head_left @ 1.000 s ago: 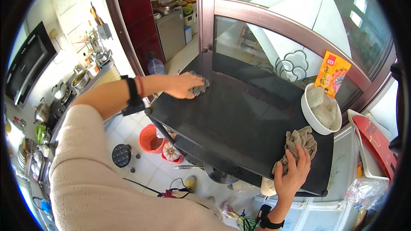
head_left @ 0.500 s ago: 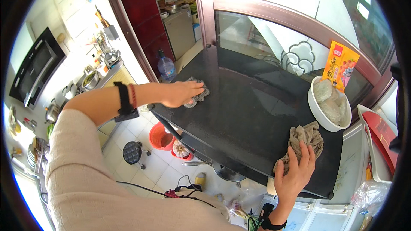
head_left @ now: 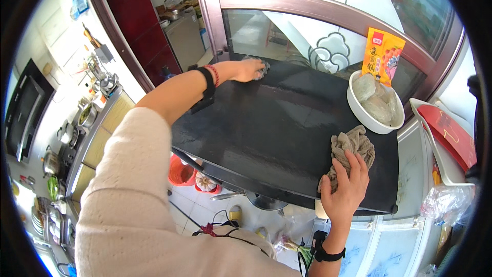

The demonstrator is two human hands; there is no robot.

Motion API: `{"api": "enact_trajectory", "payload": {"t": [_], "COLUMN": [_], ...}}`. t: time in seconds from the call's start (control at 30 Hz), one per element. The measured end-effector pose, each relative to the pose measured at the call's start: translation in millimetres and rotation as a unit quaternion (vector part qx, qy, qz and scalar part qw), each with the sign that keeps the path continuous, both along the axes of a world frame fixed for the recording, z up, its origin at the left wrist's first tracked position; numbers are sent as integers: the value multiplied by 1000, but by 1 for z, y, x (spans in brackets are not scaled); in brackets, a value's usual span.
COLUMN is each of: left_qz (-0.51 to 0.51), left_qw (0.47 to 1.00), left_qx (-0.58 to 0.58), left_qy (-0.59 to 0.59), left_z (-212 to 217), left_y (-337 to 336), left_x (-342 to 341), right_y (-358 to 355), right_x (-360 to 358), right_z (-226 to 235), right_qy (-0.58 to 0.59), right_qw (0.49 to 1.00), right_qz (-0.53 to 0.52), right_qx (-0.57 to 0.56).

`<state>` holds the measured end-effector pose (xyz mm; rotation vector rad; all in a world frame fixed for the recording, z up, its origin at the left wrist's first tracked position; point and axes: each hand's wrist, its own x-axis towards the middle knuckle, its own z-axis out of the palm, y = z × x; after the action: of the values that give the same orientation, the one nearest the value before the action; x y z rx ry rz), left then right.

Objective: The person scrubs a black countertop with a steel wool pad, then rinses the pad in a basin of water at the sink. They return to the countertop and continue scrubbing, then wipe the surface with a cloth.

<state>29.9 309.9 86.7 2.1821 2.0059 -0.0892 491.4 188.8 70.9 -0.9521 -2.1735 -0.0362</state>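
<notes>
My left hand [head_left: 249,70] is at the far left part of the black tabletop [head_left: 266,128], its fingers closed over a crumpled grey rag [head_left: 265,67] pressed to the surface. Only the rag's edge shows past the fingers. At the near right, my right hand [head_left: 346,187] lies with fingers stretched and apart against a bunched brown cloth [head_left: 353,146], touching its near side without wrapping round it. Wet streaks gleam on the tabletop.
A white bowl [head_left: 376,123] of plastic-wrapped items stands at the far right, an orange pouch [head_left: 382,56] upright behind it. Glass panels border the far edge. Below the near edge are a red bucket [head_left: 182,172] and a pan [head_left: 264,200]. A white tray [head_left: 428,138] is beyond the right end.
My left hand has slid the grey rag away from me toward the table's far left corner. My right hand stays at the brown cloth. The view has shifted.
</notes>
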Motion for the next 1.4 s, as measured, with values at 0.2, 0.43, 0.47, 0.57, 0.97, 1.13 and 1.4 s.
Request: {"api": "enact_trajectory", "payload": {"t": [0.2,0.43,0.47,0.57,0.97,1.13,1.4], "left_qz": [-130,-240,-222,-169,-282,-235,-255], "left_qw": [989,960,965,955,928,967,941], "left_qx": [-40,58,67,204,191,62,173], "left_qy": [-50,-130,-126,-135,-151,-75,-138], "left_z": [15,13,19,35,34,79,137], "left_y": [-76,-159,-158,-136,-32,-58,-126], "left_x": [106,152,155,160,405,428,307], "right_y": [-3,0,1,2,-9,-12,1], "right_x": [8,15,15,12,-56,-52,-43], "right_z": [-2,-8,-9,-10,-36,-33,-20], "right_qy": [7,60,71,84,192,117,198], "right_qw": [1000,998,997,994,945,968,935], "right_qz": [-11,28,41,63,255,219,267], "right_qx": [13,10,16,29,-75,30,-120]}}
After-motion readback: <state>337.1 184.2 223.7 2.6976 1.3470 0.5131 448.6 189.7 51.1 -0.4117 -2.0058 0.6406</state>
